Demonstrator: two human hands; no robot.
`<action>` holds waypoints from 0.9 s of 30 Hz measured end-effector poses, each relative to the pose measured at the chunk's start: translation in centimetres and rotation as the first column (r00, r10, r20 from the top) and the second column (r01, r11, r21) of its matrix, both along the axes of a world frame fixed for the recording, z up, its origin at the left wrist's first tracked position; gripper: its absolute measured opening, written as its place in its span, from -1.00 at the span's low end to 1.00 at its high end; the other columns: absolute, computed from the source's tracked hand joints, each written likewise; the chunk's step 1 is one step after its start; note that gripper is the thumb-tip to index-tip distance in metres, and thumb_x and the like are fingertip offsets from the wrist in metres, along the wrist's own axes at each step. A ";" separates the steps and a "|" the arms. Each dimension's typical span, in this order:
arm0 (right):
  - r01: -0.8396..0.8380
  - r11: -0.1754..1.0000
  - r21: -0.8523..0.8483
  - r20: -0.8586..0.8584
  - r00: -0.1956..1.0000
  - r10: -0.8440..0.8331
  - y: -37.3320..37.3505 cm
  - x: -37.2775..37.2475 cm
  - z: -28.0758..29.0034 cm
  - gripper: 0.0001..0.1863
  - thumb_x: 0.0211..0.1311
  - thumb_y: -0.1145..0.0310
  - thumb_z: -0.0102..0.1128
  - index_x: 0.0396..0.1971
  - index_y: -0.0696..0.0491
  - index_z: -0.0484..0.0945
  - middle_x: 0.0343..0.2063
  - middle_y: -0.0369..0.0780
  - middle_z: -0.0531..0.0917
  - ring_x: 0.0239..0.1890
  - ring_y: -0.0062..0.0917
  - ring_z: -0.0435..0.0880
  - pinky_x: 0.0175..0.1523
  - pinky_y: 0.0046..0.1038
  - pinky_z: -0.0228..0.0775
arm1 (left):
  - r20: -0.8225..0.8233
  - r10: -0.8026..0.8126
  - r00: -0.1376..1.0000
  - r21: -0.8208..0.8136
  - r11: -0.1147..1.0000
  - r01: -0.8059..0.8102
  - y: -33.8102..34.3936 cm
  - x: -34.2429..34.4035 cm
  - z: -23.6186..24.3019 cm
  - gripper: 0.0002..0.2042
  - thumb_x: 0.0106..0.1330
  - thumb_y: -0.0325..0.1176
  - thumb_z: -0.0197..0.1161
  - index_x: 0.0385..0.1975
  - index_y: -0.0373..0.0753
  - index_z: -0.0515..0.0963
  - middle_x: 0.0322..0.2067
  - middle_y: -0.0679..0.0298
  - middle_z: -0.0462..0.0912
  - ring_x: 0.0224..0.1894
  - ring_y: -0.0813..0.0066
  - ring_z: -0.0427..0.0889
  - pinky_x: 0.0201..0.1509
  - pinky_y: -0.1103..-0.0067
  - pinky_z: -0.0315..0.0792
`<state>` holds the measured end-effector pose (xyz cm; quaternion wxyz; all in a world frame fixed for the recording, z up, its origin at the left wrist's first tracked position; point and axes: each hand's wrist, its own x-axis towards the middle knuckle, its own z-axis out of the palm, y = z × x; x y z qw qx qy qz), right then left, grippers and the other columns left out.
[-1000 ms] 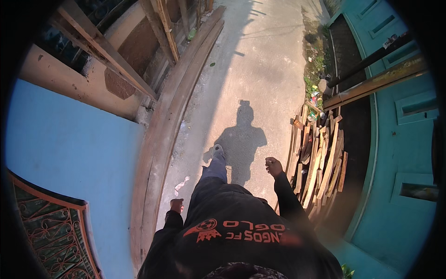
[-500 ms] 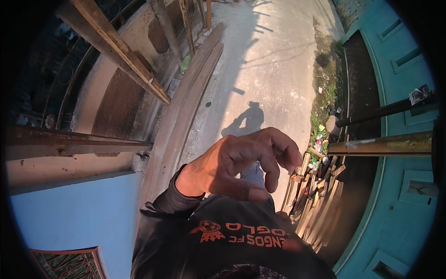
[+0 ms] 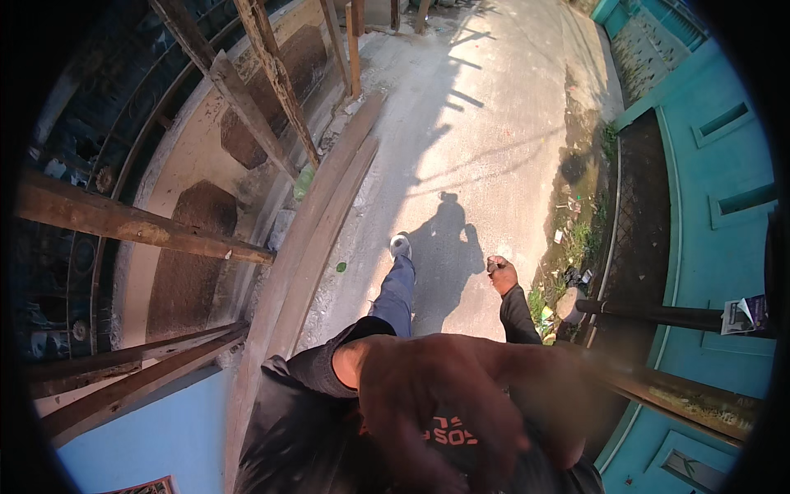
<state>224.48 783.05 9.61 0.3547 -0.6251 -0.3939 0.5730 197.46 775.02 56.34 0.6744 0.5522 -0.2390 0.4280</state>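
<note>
Closest to the camera, on the near side of the road point(image 3: 502, 156), the left hand point(image 3: 436, 379) is held across the front of a dark top point(image 3: 288, 440). The hand is blurred; its thumb and fingers look apart, with the top and its red-orange lettering point(image 3: 454, 436) showing between them, only partly uncovered. Whether the hand touches the cloth cannot be told. A blue wall point(image 3: 156, 436) is at the near left of the road.

A leg in blue trousers point(image 3: 393, 292) reaches out over the road and ends in a pale shoe point(image 3: 400, 246). The right hand point(image 3: 501, 276) is over the right part of the road, fingers curled in; it is too small to tell whether they close on anything. The person's shadow point(image 3: 444, 263) falls mid-road.

On the road's right, a dark pole point(image 3: 658, 313) carries a paper point(image 3: 741, 316), its print too small to read; a turquoise wall point(image 3: 732, 255) stands behind. Long planks point(image 3: 325, 202) lie along the road's left edge, a green leaf point(image 3: 341, 267) near them on the road. Farther up, weeds point(image 3: 583, 239) line its right edge, and wooden beams point(image 3: 255, 115) lean on its left before a tan wall point(image 3: 197, 140).
</note>
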 end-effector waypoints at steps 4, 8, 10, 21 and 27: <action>-0.253 0.953 -0.165 0.475 0.827 0.301 5.2 5.0 -5.6 -0.77 0.07 0.28 0.07 -0.34 0.09 0.55 -0.40 -0.13 0.63 -0.27 -0.39 0.60 -0.14 -0.46 0.40 | 0.023 0.002 1.000 -0.049 0.999 -0.001 12.5 -1.2 -0.2 -0.85 0.04 -0.31 0.28 -0.56 -0.28 0.57 -0.14 0.02 0.42 -0.07 0.12 0.39 0.03 0.19 0.20; -0.464 0.842 -0.276 0.557 0.637 0.533 2.3 7.2 -11.4 -0.76 0.01 0.25 0.05 -0.37 0.04 0.58 -0.32 -0.15 0.63 -0.20 -0.29 0.57 -0.10 -0.37 0.41 | -0.098 -0.036 0.995 -0.070 0.997 0.029 25.5 -0.1 1.0 -0.87 0.01 -0.32 0.30 -0.57 -0.24 0.58 -0.15 0.03 0.42 -0.06 0.11 0.38 0.05 0.15 0.19; -0.790 0.541 -0.290 0.717 0.194 0.669 2.0 13.4 -12.1 -0.80 -0.05 0.29 0.10 -0.42 0.02 0.58 -0.33 -0.17 0.62 -0.21 -0.33 0.57 -0.12 -0.34 0.42 | -0.066 -0.080 0.995 -0.072 0.995 0.075 30.7 0.7 1.8 -0.88 0.00 -0.33 0.31 -0.57 -0.23 0.58 -0.15 0.03 0.42 -0.06 0.11 0.38 0.05 0.14 0.18; -0.401 0.789 -0.465 0.488 0.628 0.607 31.2 16.6 -10.6 -0.84 -0.04 0.40 0.01 -0.46 0.04 0.57 -0.42 -0.14 0.62 -0.36 -0.34 0.61 -0.24 -0.34 0.45 | -0.133 -0.006 0.991 -0.056 0.998 -0.002 59.0 3.7 -2.3 -0.89 -0.05 -0.34 0.35 -0.57 -0.20 0.60 -0.21 0.04 0.47 -0.10 0.16 0.42 0.03 0.18 0.20; -0.506 0.757 -0.414 0.549 0.524 0.651 61.5 18.8 -10.8 -0.82 0.00 0.40 -0.04 -0.46 0.06 0.57 -0.43 -0.12 0.62 -0.33 -0.35 0.61 -0.22 -0.36 0.44 | -0.087 0.289 0.953 0.043 0.957 -0.286 74.8 5.6 -0.5 -0.87 -0.02 -0.37 0.34 -0.47 -0.20 0.60 -0.23 0.09 0.51 -0.18 0.23 0.49 0.02 0.18 0.22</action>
